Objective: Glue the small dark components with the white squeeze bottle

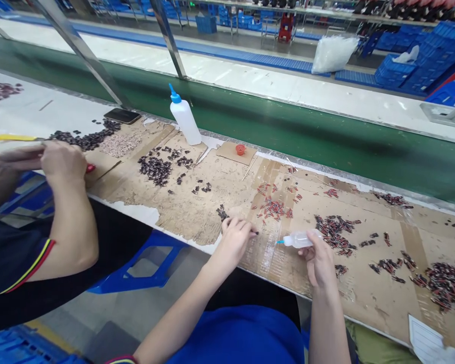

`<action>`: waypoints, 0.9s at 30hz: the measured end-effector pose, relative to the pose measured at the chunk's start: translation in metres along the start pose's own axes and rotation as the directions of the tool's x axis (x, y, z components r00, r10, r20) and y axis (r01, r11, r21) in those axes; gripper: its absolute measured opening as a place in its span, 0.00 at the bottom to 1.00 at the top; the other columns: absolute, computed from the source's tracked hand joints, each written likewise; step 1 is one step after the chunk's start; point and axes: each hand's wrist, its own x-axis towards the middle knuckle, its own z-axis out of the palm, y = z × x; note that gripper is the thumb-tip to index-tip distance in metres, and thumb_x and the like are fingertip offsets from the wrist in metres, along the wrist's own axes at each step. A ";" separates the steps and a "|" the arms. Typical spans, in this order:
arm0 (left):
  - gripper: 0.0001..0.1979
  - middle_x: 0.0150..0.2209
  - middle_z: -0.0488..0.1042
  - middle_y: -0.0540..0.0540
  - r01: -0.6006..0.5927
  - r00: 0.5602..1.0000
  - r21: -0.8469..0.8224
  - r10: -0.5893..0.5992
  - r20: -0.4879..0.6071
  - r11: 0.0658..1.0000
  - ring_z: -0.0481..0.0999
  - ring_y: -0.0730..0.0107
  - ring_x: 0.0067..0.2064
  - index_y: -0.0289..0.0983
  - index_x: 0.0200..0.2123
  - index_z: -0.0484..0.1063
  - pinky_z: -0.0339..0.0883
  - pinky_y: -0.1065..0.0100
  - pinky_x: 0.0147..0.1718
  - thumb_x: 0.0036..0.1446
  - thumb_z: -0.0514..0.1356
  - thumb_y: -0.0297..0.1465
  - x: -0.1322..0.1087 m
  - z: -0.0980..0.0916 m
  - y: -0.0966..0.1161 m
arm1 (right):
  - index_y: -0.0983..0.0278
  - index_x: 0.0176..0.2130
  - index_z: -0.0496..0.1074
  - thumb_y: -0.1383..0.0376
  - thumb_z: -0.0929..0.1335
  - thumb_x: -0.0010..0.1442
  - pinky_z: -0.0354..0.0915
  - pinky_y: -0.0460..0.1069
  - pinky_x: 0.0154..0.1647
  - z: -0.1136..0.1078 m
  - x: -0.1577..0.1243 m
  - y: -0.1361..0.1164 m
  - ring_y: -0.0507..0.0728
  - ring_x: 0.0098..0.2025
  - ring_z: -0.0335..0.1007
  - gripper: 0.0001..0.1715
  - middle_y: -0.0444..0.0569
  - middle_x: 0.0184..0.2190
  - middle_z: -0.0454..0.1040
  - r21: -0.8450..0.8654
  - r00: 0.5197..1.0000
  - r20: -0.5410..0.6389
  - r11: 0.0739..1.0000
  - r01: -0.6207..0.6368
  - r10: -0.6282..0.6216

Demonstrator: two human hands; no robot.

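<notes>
My left hand (235,237) is low over the cardboard-covered table (197,217), its fingers pinched on a small dark piece (255,233). A few dark pieces (222,212) lie just beyond its knuckles. To the right, my right hand (320,258) holds a small clear squeeze bottle (299,239) on its side, the blue nozzle pointing left toward my left hand, with a gap between them. Red and black pieces (273,208) are scattered on the cardboard past the bottle. Close behind my right hand is a pile of dark-red pieces (335,231).
A tall white bottle (185,120) with a blue nozzle stands at the far edge near a red cap (240,149). At left, another person's hands (62,159) work beside dark piles. Further piles (447,283) and a paper sheet (424,336) are at right; a green belt (269,121) runs behind.
</notes>
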 end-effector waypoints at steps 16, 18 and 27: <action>0.11 0.39 0.82 0.47 0.026 0.994 -0.062 -0.032 -0.105 0.998 0.75 0.60 0.47 0.42 0.42 0.76 0.55 0.54 0.51 0.56 0.63 0.24 -0.021 0.021 0.011 | 0.64 0.21 0.65 0.54 0.76 0.39 0.49 0.42 0.14 0.014 -0.002 0.020 0.45 0.15 0.53 0.21 0.38 0.15 0.65 0.173 0.975 -0.216 0.981 0.091 -0.052; 0.11 0.39 0.82 0.48 0.057 0.994 -0.088 -0.064 -0.084 0.994 0.76 0.60 0.47 0.42 0.41 0.76 0.55 0.53 0.51 0.55 0.63 0.23 -0.019 0.021 0.012 | 0.64 0.20 0.66 0.54 0.77 0.39 0.52 0.43 0.16 0.013 -0.004 0.023 0.47 0.17 0.56 0.21 0.39 0.15 0.66 0.060 0.962 -0.251 0.990 0.124 -0.105; 0.10 0.35 0.82 0.48 0.120 0.987 -0.144 -0.134 -0.092 0.982 0.77 0.61 0.46 0.43 0.40 0.77 0.54 0.52 0.54 0.55 0.64 0.25 -0.018 0.022 0.012 | 0.66 0.20 0.75 0.53 0.74 0.44 0.64 0.48 0.23 0.015 -0.015 0.027 0.54 0.21 0.67 0.19 0.47 0.18 0.74 -0.302 0.962 -0.094 0.928 0.216 -0.255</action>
